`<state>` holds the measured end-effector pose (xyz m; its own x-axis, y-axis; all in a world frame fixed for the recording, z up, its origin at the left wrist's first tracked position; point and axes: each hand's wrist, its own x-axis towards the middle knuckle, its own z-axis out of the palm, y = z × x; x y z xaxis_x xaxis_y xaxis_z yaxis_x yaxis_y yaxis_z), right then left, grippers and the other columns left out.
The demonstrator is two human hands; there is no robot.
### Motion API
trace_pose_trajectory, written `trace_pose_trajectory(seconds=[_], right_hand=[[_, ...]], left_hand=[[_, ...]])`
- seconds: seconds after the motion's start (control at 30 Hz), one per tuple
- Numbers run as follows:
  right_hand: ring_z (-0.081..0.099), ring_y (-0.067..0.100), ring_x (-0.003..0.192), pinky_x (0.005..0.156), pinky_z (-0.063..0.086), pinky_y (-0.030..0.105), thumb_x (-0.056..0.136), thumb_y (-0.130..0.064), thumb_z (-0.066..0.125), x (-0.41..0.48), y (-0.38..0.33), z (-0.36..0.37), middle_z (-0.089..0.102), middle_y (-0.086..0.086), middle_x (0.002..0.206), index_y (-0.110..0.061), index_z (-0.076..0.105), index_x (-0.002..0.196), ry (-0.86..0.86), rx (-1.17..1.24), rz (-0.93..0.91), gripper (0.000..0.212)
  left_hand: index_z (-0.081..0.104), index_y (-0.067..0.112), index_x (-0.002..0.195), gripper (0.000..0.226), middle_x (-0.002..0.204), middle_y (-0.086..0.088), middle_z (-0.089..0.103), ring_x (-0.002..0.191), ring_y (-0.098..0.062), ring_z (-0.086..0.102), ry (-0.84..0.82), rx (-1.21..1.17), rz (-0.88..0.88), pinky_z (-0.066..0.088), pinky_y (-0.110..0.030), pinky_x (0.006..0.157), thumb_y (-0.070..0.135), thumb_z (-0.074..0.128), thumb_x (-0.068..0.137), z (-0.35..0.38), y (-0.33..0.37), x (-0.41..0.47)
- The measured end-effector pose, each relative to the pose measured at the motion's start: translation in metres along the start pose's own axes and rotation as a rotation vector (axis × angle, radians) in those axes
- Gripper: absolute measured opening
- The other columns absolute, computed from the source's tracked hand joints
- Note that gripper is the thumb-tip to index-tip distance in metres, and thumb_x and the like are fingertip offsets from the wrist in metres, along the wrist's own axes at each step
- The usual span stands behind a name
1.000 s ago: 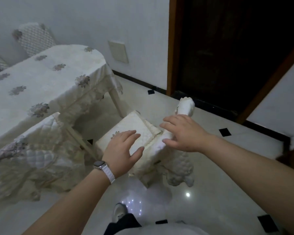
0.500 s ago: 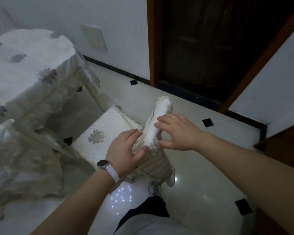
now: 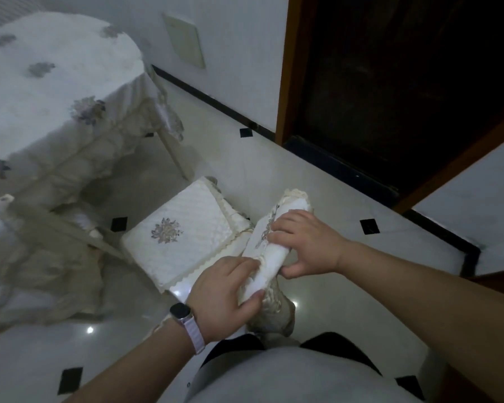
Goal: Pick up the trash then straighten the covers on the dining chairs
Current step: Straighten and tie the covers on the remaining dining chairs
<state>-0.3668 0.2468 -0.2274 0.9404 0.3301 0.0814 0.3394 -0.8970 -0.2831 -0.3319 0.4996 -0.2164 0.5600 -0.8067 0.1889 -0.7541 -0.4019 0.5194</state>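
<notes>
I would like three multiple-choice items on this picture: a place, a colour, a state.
1. Where is the pale-strapped dark smartwatch? A left wrist B right wrist C table
2. The small diamond floor insets are: A red B black C green
3. The left hand and right hand, on the white lace-trimmed chair-back cover: A hover above B both hold it C one touches
Answers: 1A, strapped on the left wrist; 2B, black against pale tile; 3B, fingers and thumbs of both curl round it.
</notes>
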Motion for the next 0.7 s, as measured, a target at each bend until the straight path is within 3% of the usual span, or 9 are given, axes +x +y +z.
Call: trace_pose_trajectory(seconds=[0.17, 0.33, 0.57, 0.7], right_hand=[[0.054, 0.021, 0.107, 0.102, 0.032, 0.037, 0.062, -0.055, 0.071, 0.002, 0.010, 0.010, 0.063, -0.003, 0.111, -0.022, 0.067, 0.110, 0.053, 0.074, -0.070, 0.058], [0.053, 0.018, 0.105, 0.103, 0.028, 0.035, 0.064, -0.055, 0.069, 0.003, 0.017, 0.009, 0.063, -0.008, 0.108, -0.026, 0.068, 0.109, 0.051, 0.206, -0.098, 0.054], [0.047, 0.018, 0.114, 0.104, 0.018, 0.029, 0.069, -0.063, 0.051, 0.008, 0.026, -0.004, 0.060, -0.010, 0.116, -0.031, 0.063, 0.116, -0.099, 0.237, -0.149, 0.058], [0.054, 0.021, 0.101, 0.102, 0.029, 0.037, 0.072, -0.064, 0.053, 0.015, 0.032, 0.000, 0.062, -0.007, 0.105, -0.027, 0.064, 0.111, -0.085, 0.172, -0.253, 0.055]], left_hand=[[0.064, 0.015, 0.117, 0.047, 0.109, 0.001, 0.065, 0.096, -0.017, 0.059, -0.016, 0.072, -0.046, 0.048, -0.028, 0.081, 0.046, 0.066, 0.082, -0.001, 0.003, -0.003], [0.066, 0.018, 0.112, 0.047, 0.092, 0.002, 0.067, 0.080, -0.020, 0.063, -0.008, 0.185, -0.156, 0.052, -0.032, 0.066, 0.055, 0.059, 0.084, -0.002, 0.014, -0.008], [0.068, 0.023, 0.111, 0.056, 0.100, 0.011, 0.069, 0.088, -0.008, 0.062, 0.234, 0.126, -0.548, 0.049, -0.025, 0.074, 0.068, 0.055, 0.081, 0.017, 0.055, -0.027], [0.068, 0.026, 0.112, 0.066, 0.098, 0.011, 0.068, 0.088, -0.009, 0.062, 0.329, 0.113, -0.759, 0.051, -0.031, 0.077, 0.078, 0.057, 0.073, 0.023, 0.059, -0.049]])
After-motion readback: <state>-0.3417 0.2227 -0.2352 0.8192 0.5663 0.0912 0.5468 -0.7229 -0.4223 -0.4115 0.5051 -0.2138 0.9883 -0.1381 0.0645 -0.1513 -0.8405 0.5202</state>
